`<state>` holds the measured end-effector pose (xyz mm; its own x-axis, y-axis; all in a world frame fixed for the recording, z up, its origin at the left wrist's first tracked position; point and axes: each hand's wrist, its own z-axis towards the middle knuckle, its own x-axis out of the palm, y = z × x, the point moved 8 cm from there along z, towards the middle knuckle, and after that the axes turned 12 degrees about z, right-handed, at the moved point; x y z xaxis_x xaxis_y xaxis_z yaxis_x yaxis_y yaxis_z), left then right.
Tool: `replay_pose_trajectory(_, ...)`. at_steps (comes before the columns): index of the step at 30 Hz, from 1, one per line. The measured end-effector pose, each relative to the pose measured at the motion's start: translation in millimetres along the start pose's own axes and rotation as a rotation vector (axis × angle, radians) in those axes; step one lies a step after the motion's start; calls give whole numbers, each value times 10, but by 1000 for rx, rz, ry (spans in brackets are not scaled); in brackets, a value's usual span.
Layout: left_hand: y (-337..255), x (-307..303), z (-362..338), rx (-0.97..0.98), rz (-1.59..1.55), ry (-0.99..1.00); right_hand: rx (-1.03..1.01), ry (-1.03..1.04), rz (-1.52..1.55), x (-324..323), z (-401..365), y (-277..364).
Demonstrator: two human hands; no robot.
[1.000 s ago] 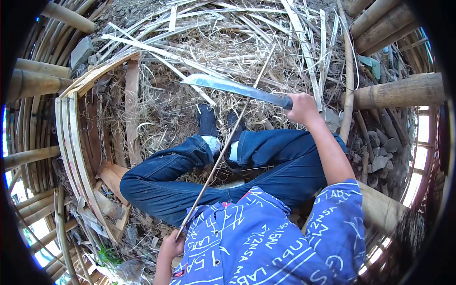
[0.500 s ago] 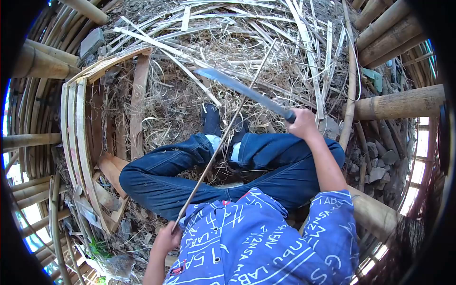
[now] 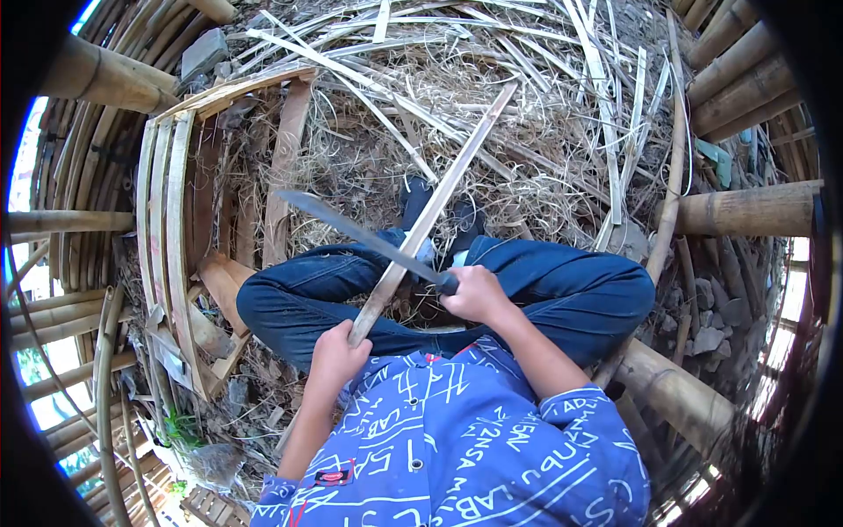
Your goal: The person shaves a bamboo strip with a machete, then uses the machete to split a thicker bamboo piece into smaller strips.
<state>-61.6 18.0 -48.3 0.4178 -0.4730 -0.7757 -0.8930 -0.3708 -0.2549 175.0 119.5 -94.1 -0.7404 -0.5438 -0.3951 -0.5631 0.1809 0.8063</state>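
My left hand (image 3: 338, 353) clamped round lower end of bamboo strip (image 3: 448, 180), which slants up and away over my legs (image 3: 562, 294). Right hand (image 3: 474, 294) fisted on knife (image 3: 351, 230); blade crosses strip just above left hand.

Location type: open-air bamboo workshop of rustic build. Indicators: thick bamboo poles (image 3: 746, 211) frame the space, with daylight showing between them; the earth floor is covered in split strips (image 3: 606, 114) and fine shavings (image 3: 369, 167); a stack of bent slats (image 3: 167, 228) lies at one side; loose stones (image 3: 711, 307) sit beside the poles; a long blade (image 3: 351, 230) crosses a bamboo strip (image 3: 448, 180) at the work position.
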Motion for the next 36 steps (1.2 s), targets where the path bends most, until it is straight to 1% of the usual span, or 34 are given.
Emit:
replay_pose_trajectory(1, 2, 31, 45, -48, -21, 48, -9, 18, -3, 98, 9, -25)
replay_pose_trajectory(2, 1, 68, 96, -48, -15, 46, -20, 36, -6, 181, 25, -56)
replay_pose_trajectory(4, 3, 74, 186, -73, 35, -25, -15, 47, -26, 205, -1, -21)
replay_pose_trajectory(7, -122, 31, 228, -98, 143, -53, 10, 65, -46, 183, -25, -35)
replay_pose_trajectory(9, -95, 97, 260, -97, 174, -62, 27, 72, -44, 161, -42, -96)
replay_pose_trajectory(13, -138, 133, 269, -73, 270, -109, 84, 17, -20, 91, -24, -121)
replay_pose_trajectory(14, -148, 149, 255, -73, 274, -106, 114, -2, -11, 73, -19, -119)
replay_pose_trajectory(16, -161, 125, 253, -74, 267, -142, 90, -14, -15, 123, 47, -157)
replay_pose_trajectory(20, -81, 160, 281, -51, 234, -142, 51, 21, -125, 237, 170, -188)
replay_pose_trajectory(22, -64, 181, 290, -12, 186, -118, 29, 11, -269, 244, 241, -239)
replay_pose_trajectory(24, -42, 182, 296, -11, 175, -106, 27, -2, -290, 227, 284, -266)
replay_pose_trajectory(26, -28, 189, 312, -6, 161, -95, -50, -34, -373, 161, 337, -209)
replay_pose_trajectory(27, -10, 203, 318, -6, 153, -85, -55, -33, -402, 146, 371, -206)
replay_pose_trajectory(32, 2, 199, 318, -1, 125, -65, -55, -10, -469, 70, 440, -142)
replay_pose_trajectory(35, -23, 185, 288, -15, 134, -57, -6, -82, -487, -68, 456, -188)
replay_pose_trajectory(36, -34, 187, 276, -5, 139, -60, 31, -105, -499, -115, 506, -297)
